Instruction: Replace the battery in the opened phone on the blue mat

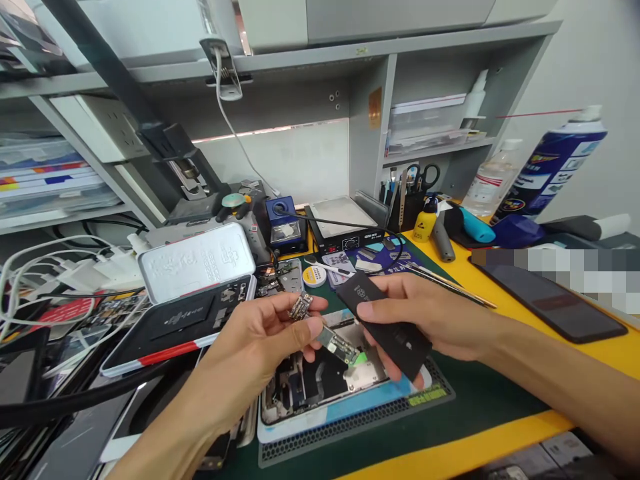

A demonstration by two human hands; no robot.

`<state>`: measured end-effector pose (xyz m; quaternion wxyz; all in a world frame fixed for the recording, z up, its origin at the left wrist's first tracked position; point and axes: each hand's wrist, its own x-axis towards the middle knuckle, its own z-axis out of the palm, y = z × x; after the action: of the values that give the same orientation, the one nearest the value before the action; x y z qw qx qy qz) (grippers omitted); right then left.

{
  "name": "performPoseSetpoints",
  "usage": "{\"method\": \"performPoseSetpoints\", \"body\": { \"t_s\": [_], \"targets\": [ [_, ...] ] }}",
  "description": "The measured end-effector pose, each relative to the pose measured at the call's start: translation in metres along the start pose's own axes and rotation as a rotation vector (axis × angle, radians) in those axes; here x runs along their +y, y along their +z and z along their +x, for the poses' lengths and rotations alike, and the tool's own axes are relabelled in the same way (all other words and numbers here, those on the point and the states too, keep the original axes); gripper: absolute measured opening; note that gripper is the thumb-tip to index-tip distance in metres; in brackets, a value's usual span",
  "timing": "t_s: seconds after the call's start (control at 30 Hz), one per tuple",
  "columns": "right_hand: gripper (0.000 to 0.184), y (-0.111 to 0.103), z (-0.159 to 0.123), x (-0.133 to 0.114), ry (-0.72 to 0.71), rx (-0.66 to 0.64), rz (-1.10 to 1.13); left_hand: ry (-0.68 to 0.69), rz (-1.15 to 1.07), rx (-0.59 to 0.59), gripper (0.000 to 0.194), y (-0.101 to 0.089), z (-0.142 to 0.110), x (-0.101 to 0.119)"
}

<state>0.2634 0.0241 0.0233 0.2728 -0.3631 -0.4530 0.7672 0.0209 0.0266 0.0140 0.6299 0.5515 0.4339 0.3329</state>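
My left hand (260,340) pinches a small circuit board (301,307) between thumb and fingertips, just above an opened phone (320,380) lying on a blue-edged mat. My right hand (425,313) grips a flat black phone battery (385,320), held tilted over the right side of the opened phone. A green logic board (340,345) shows inside the phone, between the two hands. Both hands are closed on their parts and sit a few centimetres apart.
A silver tin lid (197,260) and black tray (175,323) lie to the left. A hot plate (343,223), a soldering station (285,223), tweezers (450,283), a dark phone (550,303), a spray can (550,163) and cables (60,267) crowd the yellow-edged bench (500,293).
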Motion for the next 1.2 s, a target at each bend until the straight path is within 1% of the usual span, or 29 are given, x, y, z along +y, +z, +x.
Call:
{"method": "performPoseSetpoints", "body": {
  "t_s": [0.1, 0.17, 0.23, 0.3, 0.4, 0.5, 0.57, 0.67, 0.83, 0.97, 1.07, 1.2],
  "targets": [
    [0.019, 0.004, 0.003, 0.002, -0.027, 0.04, -0.072, 0.003, 0.017, -0.05, 0.024, -0.001, 0.0, -0.001],
    [0.021, 0.007, 0.005, 0.004, -0.033, 0.051, -0.117, -0.019, 0.052, -0.049, 0.027, 0.0, -0.001, -0.001],
    [0.021, 0.008, 0.006, 0.006, -0.016, 0.043, -0.142, -0.031, 0.092, -0.015, 0.033, 0.003, -0.001, 0.0],
    [0.016, 0.008, 0.007, 0.009, -0.002, 0.036, -0.144, -0.017, 0.108, 0.036, 0.036, 0.006, -0.001, 0.0],
    [0.015, 0.008, 0.007, 0.012, -0.017, 0.038, -0.152, 0.008, 0.104, 0.102, 0.045, 0.009, -0.003, 0.001],
    [0.014, 0.009, 0.006, 0.011, 0.0, 0.03, -0.145, 0.03, 0.127, 0.13, 0.059, 0.009, -0.004, 0.001],
    [0.015, 0.01, 0.006, 0.01, 0.023, 0.023, -0.136, 0.044, 0.177, 0.154, 0.063, 0.009, -0.006, 0.0],
    [0.017, 0.011, 0.006, 0.008, 0.043, 0.025, -0.13, 0.043, 0.235, 0.193, 0.063, 0.01, -0.007, -0.002],
    [0.011, 0.015, 0.006, 0.011, 0.033, 0.054, -0.128, 0.075, 0.179, 0.159, 0.055, 0.017, -0.008, 0.001],
    [0.006, 0.019, 0.004, 0.01, 0.022, 0.081, -0.121, 0.093, 0.157, 0.17, 0.047, 0.02, -0.007, 0.003],
    [0.006, 0.021, 0.003, 0.009, 0.028, 0.085, -0.107, 0.098, 0.131, 0.178, 0.052, 0.021, -0.007, 0.002],
    [0.007, 0.02, 0.003, 0.009, 0.04, 0.074, -0.086, 0.079, 0.095, 0.153, 0.055, 0.022, -0.007, -0.001]
  ]
}}
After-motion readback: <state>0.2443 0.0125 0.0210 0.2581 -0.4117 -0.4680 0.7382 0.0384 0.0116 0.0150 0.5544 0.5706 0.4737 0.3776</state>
